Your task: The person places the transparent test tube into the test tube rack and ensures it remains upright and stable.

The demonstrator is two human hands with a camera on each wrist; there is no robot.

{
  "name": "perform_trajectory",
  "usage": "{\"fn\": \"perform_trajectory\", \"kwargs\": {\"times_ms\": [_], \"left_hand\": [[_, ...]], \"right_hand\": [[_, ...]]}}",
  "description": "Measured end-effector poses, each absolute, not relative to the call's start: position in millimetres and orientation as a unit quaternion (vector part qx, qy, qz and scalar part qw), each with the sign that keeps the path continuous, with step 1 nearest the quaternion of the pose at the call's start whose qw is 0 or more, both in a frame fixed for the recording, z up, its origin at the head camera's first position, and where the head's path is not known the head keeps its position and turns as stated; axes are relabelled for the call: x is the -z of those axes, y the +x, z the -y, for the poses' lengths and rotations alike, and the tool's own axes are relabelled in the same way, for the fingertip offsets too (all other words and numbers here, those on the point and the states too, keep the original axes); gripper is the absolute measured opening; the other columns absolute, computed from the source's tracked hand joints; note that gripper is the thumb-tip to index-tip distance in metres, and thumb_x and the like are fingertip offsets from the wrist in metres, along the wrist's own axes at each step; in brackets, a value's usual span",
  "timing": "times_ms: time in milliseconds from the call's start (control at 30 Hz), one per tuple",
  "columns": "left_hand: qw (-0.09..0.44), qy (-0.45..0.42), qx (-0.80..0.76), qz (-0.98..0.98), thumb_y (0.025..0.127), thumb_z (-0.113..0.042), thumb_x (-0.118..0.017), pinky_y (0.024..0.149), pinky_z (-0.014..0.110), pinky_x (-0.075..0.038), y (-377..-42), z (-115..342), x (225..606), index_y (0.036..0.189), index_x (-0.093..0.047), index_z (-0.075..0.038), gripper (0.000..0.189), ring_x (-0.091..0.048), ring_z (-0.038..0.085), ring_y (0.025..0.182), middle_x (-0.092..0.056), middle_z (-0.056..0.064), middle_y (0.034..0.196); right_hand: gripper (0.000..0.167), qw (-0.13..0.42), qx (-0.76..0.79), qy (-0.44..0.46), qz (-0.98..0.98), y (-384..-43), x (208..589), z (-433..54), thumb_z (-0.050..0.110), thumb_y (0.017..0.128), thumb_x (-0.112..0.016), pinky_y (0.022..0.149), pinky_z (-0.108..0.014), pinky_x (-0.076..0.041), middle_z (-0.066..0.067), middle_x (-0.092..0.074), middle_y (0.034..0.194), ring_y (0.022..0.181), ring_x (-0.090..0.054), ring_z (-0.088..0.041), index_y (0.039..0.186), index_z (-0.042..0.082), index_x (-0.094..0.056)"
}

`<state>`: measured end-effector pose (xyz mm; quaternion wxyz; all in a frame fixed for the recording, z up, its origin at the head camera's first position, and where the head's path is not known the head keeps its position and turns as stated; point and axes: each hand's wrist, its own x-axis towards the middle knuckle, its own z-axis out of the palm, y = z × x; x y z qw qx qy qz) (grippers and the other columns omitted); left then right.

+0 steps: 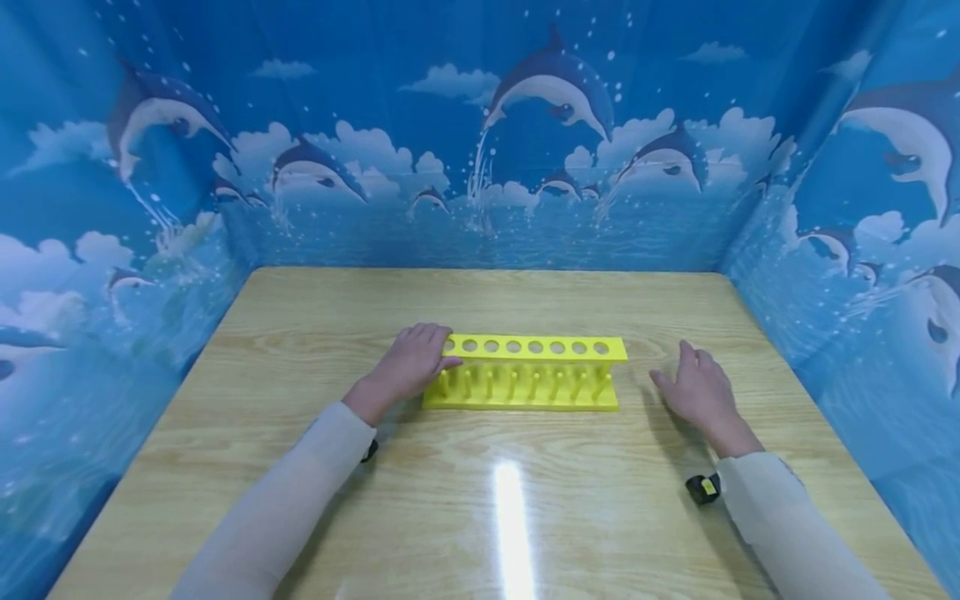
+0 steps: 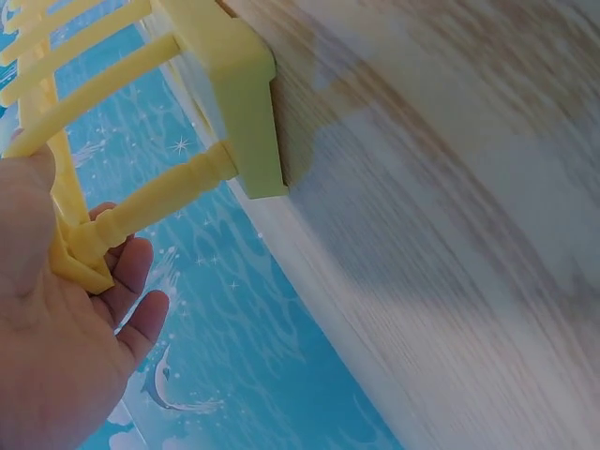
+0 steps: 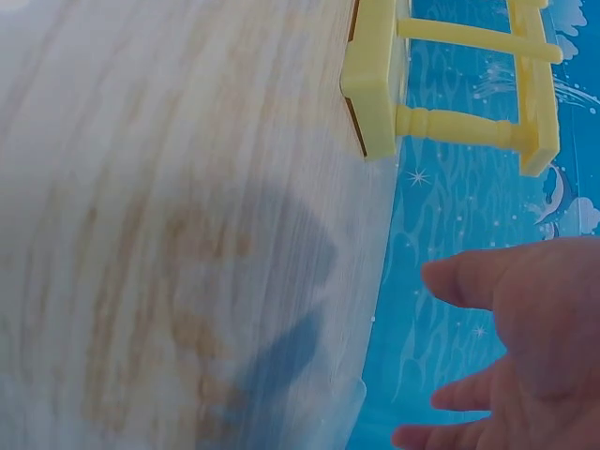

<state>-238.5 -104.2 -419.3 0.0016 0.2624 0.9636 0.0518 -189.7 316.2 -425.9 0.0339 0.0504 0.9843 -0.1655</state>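
A yellow test tube rack (image 1: 525, 398) stands upright on the wooden table, with a row of several round holes along its top bar and pegs below. My left hand (image 1: 411, 360) grips the left end of that top bar. In the left wrist view, the thumb of the left hand (image 2: 56, 347) lies on one side of the rack (image 2: 164, 202) and the fingers curl round the other. To the right of the rack, my right hand (image 1: 699, 390) is raised with nothing in it. The right wrist view shows this hand (image 3: 539, 337) apart from the rack's end (image 3: 459, 127), fingers loosely extended.
The wood-grain table (image 1: 345, 517) reaches back to a blue curtain (image 1: 390, 225) printed with dolphins, which also hangs at both sides. A bright light reflection lies on the table in front of the rack. A small black device (image 1: 702, 489) sits at the right wrist.
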Motion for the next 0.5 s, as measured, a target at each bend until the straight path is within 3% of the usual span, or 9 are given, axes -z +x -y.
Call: {"fn": "perform_trajectory", "kwargs": {"times_ms": [500], "left_hand": [[0.007,0.251,-0.092,-0.964,0.100,-0.047,-0.045,0.106,0.050,-0.036,-240.5,106.4,424.6,0.140,-0.043,-0.003,0.059,-0.045,0.031,0.128,-0.051,0.015,0.136]], "right_hand": [[0.087,0.088,0.153,0.071,-0.982,-190.2,422.4,-323.0,0.039,0.097,-0.054,0.100,-0.069,-0.028,-0.049,-0.021,0.136,0.121,-0.025,-0.065,0.142,-0.022,-0.013]]}}
